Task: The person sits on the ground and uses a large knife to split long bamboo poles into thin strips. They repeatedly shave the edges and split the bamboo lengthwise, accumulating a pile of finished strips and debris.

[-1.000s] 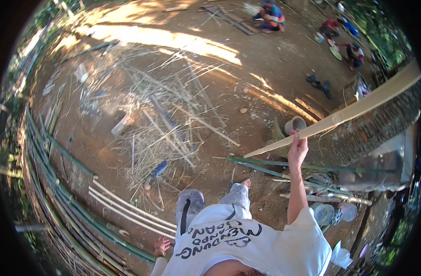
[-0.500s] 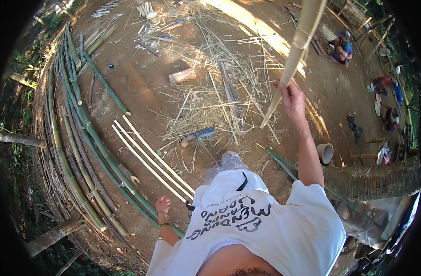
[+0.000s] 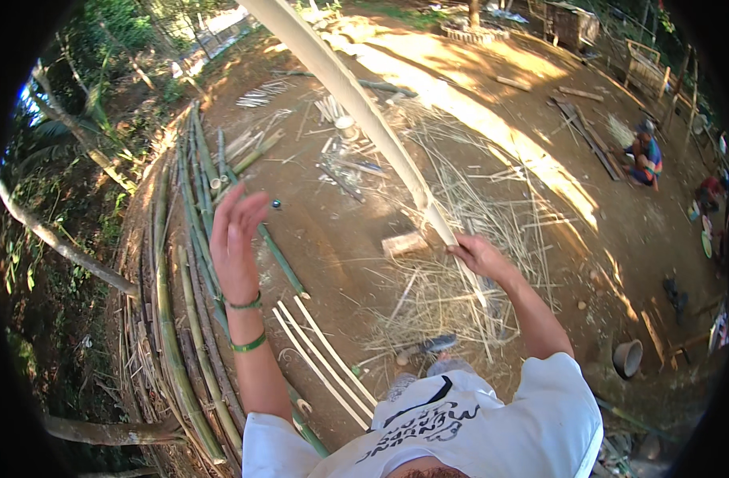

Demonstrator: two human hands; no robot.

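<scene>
My right hand (image 3: 478, 255) is closed around the lower part of a long pale split bamboo strip (image 3: 364, 111). The strip slants up to the left and leaves the top of the view; its pointed lower end hangs over the shavings. Raised on the left, my left hand (image 3: 239, 227) is empty with its fingers stretched out, apart from the strip. Near my feet lies a large knife (image 3: 436, 344) with a dark blade and a wooden handle. Three thin pale strips (image 3: 321, 354) lie on the ground between my left arm and my body.
Long green bamboo poles (image 3: 169, 319) lie along the left. A heap of shavings (image 3: 500, 207) spreads ahead, with a wood block (image 3: 404, 244) at its edge. A bowl-like pot (image 3: 627, 358) stands at the right. One person (image 3: 645, 155) sits at the far right.
My left hand has risen from beside my body. The bamboo strip has swung from leaning right to leaning left, still in my right hand. The view has tilted up and shifted left.
</scene>
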